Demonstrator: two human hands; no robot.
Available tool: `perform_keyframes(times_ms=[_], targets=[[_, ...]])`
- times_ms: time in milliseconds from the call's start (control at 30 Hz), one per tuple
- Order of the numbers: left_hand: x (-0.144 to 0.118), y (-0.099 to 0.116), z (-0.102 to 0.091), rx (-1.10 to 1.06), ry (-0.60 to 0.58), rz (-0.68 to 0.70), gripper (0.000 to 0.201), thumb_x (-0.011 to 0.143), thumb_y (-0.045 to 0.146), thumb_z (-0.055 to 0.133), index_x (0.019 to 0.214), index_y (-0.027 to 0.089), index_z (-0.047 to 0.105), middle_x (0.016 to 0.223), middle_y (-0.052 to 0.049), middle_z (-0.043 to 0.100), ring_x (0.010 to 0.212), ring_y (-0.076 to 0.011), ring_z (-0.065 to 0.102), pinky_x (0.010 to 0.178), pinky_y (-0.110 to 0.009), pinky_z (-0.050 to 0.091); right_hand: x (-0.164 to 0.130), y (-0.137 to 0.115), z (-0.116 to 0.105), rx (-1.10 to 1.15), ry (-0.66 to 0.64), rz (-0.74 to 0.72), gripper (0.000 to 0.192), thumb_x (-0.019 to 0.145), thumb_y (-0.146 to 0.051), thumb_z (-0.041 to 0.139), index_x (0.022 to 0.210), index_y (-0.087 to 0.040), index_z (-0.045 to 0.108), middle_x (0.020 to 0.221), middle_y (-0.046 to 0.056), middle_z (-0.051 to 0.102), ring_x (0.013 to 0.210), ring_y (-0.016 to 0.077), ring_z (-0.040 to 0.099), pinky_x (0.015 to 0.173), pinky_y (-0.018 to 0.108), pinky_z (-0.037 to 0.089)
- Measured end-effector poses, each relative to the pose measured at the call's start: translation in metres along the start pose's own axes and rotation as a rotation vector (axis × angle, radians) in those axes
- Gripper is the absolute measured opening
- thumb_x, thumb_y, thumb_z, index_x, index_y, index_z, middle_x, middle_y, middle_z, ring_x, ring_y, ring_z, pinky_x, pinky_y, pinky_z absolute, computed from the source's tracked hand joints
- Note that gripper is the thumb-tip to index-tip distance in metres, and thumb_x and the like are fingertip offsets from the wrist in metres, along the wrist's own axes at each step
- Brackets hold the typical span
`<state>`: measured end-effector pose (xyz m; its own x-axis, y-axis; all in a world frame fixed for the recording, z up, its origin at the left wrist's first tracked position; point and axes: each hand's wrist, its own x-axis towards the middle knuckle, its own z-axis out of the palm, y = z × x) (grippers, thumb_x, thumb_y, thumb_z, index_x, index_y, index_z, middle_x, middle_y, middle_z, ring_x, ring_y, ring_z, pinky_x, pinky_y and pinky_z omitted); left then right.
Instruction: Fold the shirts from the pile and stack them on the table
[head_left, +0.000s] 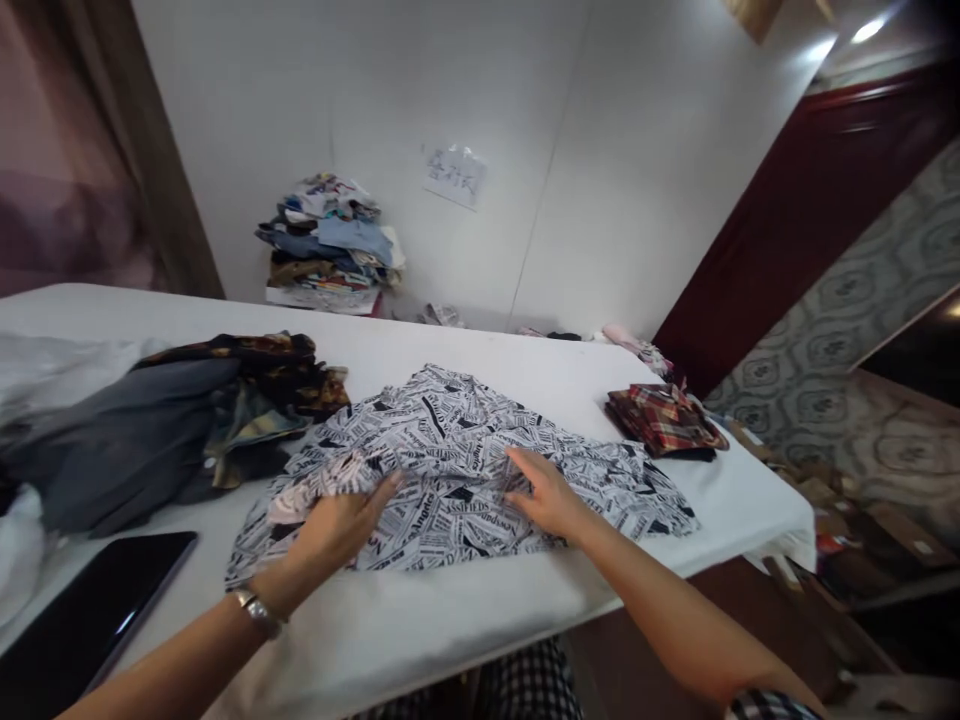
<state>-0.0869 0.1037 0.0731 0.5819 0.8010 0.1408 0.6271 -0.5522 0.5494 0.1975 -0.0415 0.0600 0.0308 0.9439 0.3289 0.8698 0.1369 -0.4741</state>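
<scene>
White plain wall [615,150] behind a long white-covered table [420,620]. Small paper sheet [454,176] stuck on the wall. Dark red wooden door [810,220] at right, grey patterned floor [847,340], brown curtain [161,170] at left, bright ceiling light [868,30].

Home laundry room: clothing piles [330,240]
</scene>
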Motion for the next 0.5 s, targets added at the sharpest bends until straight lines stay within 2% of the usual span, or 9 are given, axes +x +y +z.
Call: perform_keyframes(times_ms=[67, 100, 167, 233, 267, 333, 400, 433, 500], targets=[[0.011, 0.037, -0.006, -0.067, -0.046, -0.035, 0.064, 0.091, 0.060, 0.027, 0.049, 0.020, 0.054, 0.041, -0.001, 0.044, 0.042, -0.0159, 0.047, 0.049, -0.029, 0.038, 0.006, -0.015, 0.004, 0.060, 0.007, 0.049, 0.080, 0.077, -0.046, 0.071, 0.147, -0.027, 0.037, 0.149, 0.012, 0.044, 0.136, 0.0329, 0.040, 0.110, 0.054, 0.035], [0.017, 0.058, -0.007, -0.105, -0.061, -0.009, 0.064, 0.090, 0.062, 0.028, 0.049, 0.020, 0.052, 0.042, -0.002, 0.045, 0.041, -0.0148, 0.045, 0.047, -0.029, 0.036, 0.014, -0.023, 0.007, 0.123, 0.029, 0.069, 0.084, 0.074, -0.048, 0.073, 0.147, -0.028, 0.038, 0.148, 0.011, 0.044, 0.136, 0.0333, 0.040, 0.109, 0.053, 0.036], [0.031, 0.102, -0.010, -0.189, -0.097, 0.148, 0.057, 0.091, 0.059, 0.032, 0.058, 0.019, 0.056, 0.052, -0.003, 0.054, 0.047, -0.0139, 0.049, 0.049, -0.027, 0.037, 0.034, -0.033, 0.010, 0.311, 0.097, 0.154, 0.067, 0.076, -0.050, 0.069, 0.135, -0.025, 0.052, 0.134, 0.010, 0.059, 0.123, 0.0324, 0.053, 0.099, 0.050, 0.045], [0.048, 0.135, -0.010, -0.173, -0.192, 0.257, 0.055, 0.090, 0.059, 0.035, 0.063, 0.018, 0.059, 0.056, -0.004, 0.058, 0.048, -0.0137, 0.050, 0.049, -0.027, 0.038, 0.058, -0.031, 0.002, 0.551, 0.182, 0.328, 0.040, 0.080, -0.047, 0.058, 0.107, -0.020, 0.068, 0.102, 0.008, 0.073, 0.096, 0.0288, 0.066, 0.082, 0.044, 0.053], [0.058, 0.145, -0.009, -0.130, -0.207, 0.316, 0.052, 0.090, 0.058, 0.038, 0.068, 0.018, 0.062, 0.060, -0.005, 0.062, 0.051, -0.0145, 0.052, 0.051, -0.028, 0.040, 0.070, -0.024, -0.008, 0.674, 0.242, 0.423, 0.033, 0.081, -0.044, 0.053, 0.094, -0.019, 0.070, 0.087, 0.006, 0.073, 0.083, 0.0265, 0.068, 0.075, 0.042, 0.054], [0.082, 0.144, -0.005, 0.008, -0.145, 0.441, 0.043, 0.088, 0.054, 0.046, 0.088, 0.018, 0.069, 0.081, -0.008, 0.071, 0.071, -0.0186, 0.062, 0.065, -0.031, 0.048, 0.090, -0.003, -0.041, 0.905, 0.425, 0.548, 0.024, 0.077, -0.038, 0.053, 0.084, -0.020, 0.067, 0.076, 0.003, 0.072, 0.071, 0.0225, 0.067, 0.069, 0.038, 0.054], [0.111, 0.120, 0.003, 0.174, -0.027, 0.523, 0.042, 0.086, 0.046, 0.052, 0.116, 0.019, 0.064, 0.117, -0.011, 0.068, 0.105, -0.0242, 0.060, 0.090, -0.037, 0.048, 0.106, 0.023, -0.084, 1.084, 0.544, 0.531, 0.018, 0.073, -0.033, 0.057, 0.086, -0.022, 0.064, 0.081, 0.001, 0.074, 0.072, 0.0195, 0.068, 0.073, 0.035, 0.055], [0.126, 0.103, 0.008, 0.262, -0.005, 0.506, 0.045, 0.086, 0.042, 0.052, 0.124, 0.018, 0.060, 0.130, -0.012, 0.062, 0.118, -0.0266, 0.055, 0.099, -0.041, 0.043, 0.113, 0.035, -0.105, 1.140, 0.562, 0.530, 0.018, 0.074, -0.032, 0.056, 0.087, -0.022, 0.062, 0.080, 0.001, 0.074, 0.072, 0.0193, 0.068, 0.073, 0.035, 0.055], [0.157, 0.064, 0.020, 0.398, -0.050, 0.364, 0.046, 0.087, 0.034, 0.050, 0.129, 0.017, 0.057, 0.139, -0.012, 0.055, 0.126, -0.0267, 0.051, 0.106, -0.040, 0.039, 0.124, 0.056, -0.142, 1.195, 0.591, 0.532, 0.016, 0.076, -0.029, 0.054, 0.089, -0.023, 0.059, 0.080, 0.002, 0.073, 0.072, 0.0188, 0.069, 0.071, 0.034, 0.056]])
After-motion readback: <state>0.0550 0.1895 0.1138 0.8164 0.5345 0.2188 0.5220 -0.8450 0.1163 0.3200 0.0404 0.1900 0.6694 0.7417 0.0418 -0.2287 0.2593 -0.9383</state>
